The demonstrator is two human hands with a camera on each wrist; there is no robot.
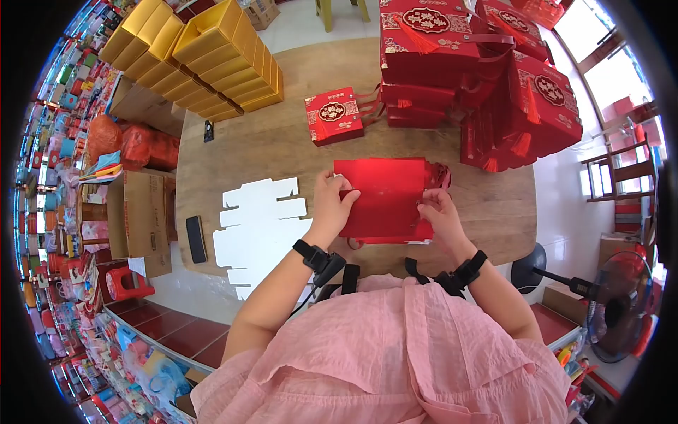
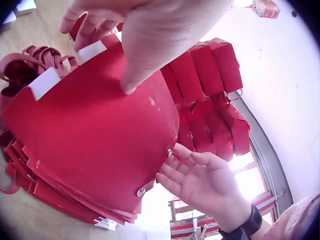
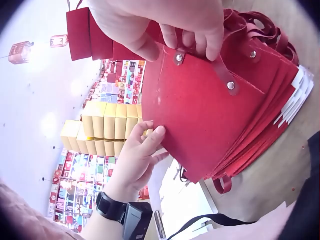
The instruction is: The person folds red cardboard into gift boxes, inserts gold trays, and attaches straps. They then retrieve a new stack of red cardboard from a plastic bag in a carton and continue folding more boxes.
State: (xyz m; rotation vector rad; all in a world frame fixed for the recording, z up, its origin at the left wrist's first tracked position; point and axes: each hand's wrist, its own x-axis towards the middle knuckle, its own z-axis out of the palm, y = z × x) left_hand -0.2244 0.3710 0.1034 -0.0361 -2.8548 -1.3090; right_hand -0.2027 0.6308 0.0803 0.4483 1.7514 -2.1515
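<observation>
A flat red gift box blank, with white flaps, lies over a stack of similar blanks near the table's front edge. My left hand pinches its left side, thumb on the red face and fingers beyond the edge. At the opposite side my right hand holds the edge with curled fingers, beside a strap fixed by a silver rivet. A second rivet sits right under those fingers. More red straps bunch up at the stack's far side.
White die-cut cardboard lies to the left, beside a black phone. Beyond the stack stands a small assembled red gift box. Gold boxes are piled at the back left, red gift boxes at the back right.
</observation>
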